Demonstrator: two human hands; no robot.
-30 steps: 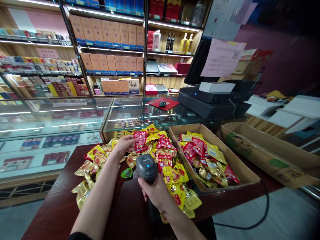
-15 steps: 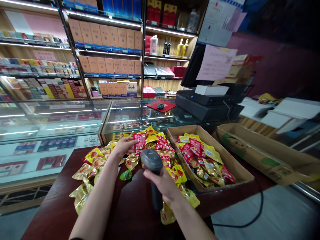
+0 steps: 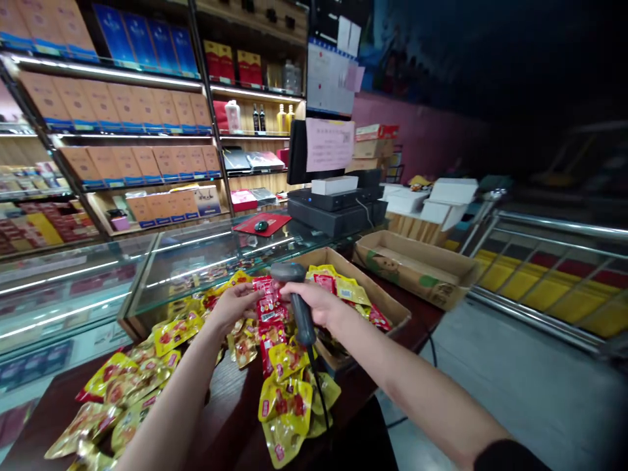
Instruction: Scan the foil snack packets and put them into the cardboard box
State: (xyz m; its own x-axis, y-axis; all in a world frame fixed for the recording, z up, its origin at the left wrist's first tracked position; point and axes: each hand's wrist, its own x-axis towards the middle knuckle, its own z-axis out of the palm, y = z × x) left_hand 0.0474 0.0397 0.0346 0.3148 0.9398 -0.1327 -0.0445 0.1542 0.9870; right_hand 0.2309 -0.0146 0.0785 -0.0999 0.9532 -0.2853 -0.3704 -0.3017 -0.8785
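Observation:
My left hand pinches the left edge of a red snack packet, whose printed back with a barcode faces up toward me. In my right hand is a dark grey barcode scanner, gripped by its handle with the head just above and right of the packet. My right fingertips are close to the packet's right edge; whether they touch it I cannot tell. Yellow and gold snack packets lie heaped below the scanner, and more gold packets spread left of my left forearm.
An open cardboard box holding packets stands behind my right hand. Farther right is another cardboard tray. A glass display counter runs along the back, with a monitor on it. A metal railing stands at right.
The view has turned to the right. My right hand has brought the scanner up beside the red packet, which my left hand still holds. The green item on the table no longer shows.

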